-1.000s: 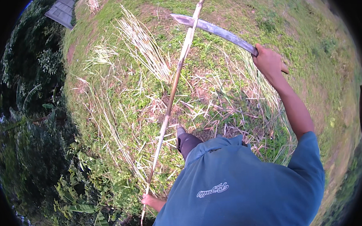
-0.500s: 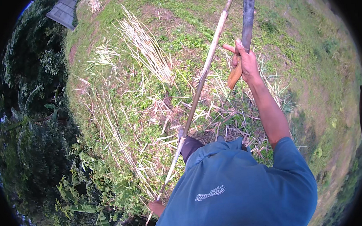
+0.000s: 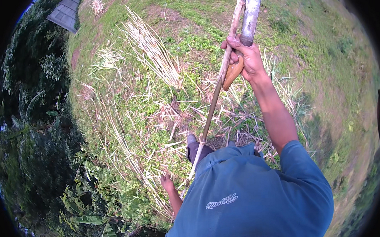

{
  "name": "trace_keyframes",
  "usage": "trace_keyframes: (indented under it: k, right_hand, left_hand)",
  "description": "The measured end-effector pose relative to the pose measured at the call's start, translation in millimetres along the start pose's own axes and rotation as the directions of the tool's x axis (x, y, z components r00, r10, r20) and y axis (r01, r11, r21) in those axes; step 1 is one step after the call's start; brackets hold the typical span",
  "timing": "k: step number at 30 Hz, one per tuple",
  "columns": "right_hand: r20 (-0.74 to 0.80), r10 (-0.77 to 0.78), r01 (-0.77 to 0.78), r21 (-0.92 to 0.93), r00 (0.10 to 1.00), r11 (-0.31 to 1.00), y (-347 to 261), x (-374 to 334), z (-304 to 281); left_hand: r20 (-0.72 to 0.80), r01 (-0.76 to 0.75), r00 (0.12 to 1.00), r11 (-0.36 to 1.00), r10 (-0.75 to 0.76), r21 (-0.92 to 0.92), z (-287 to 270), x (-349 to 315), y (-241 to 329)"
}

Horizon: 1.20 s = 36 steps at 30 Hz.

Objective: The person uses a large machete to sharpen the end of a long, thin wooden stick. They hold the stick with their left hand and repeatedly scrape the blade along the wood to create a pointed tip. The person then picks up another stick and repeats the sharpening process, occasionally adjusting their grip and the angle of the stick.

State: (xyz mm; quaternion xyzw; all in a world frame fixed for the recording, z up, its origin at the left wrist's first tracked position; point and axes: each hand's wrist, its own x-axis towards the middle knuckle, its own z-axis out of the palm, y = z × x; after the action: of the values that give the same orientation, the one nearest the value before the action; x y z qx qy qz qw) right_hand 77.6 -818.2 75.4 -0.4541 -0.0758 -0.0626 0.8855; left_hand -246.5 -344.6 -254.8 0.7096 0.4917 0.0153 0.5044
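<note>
right hand (image 3: 247, 59) now grips both machete (image 3: 250, 18) and cane (image 3: 214, 96), blade upright beside cane, no longer swung out right | left hand (image 3: 167, 183) off cane's lower end, fingers loose, just left of it | boot (image 3: 195, 148) by cane base

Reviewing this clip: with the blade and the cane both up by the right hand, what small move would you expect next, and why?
Probably the left hand closes back on the cane's low end. It hangs open beside it, touching nothing, while the right hand alone pinches the cane against the upright machete. One hand carrying both looks awkward for any cut.
</note>
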Motion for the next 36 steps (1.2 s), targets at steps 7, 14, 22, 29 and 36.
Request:
trace_keyframes:
  k: [7, 14, 22, 29, 36]
  right_hand:
    - [-0.006, 0.126, -0.126, -0.060, 0.992, 0.990, 1, -4, 9]
    - [-0.491, -0.327, -0.132, -0.691, 0.807, 0.711, 39, -61, -54]
    - [0.282, -0.362, 0.154, -0.926, 0.888, -0.344, 41, -164, -47]
    - [0.208, -0.365, 0.057, -0.922, 0.908, -0.383, 10, -136, -58]
    - [0.355, -0.225, 0.251, -0.887, 0.907, -0.389, 2, -127, -58]
  left_hand:
    - [0.941, -0.381, 0.231, 0.913, 0.248, -0.147, 94, -129, 247]
    - [0.726, -0.609, 0.435, 0.768, 0.533, -0.200, 112, -138, 240]
    - [0.807, -0.606, 0.328, 0.765, 0.491, -0.220, 128, -123, 224]
    - [0.770, -0.663, 0.295, 0.702, 0.566, -0.262, 126, -132, 224]
    - [0.865, -0.568, 0.331, 0.811, 0.378, -0.137, 108, -139, 221]
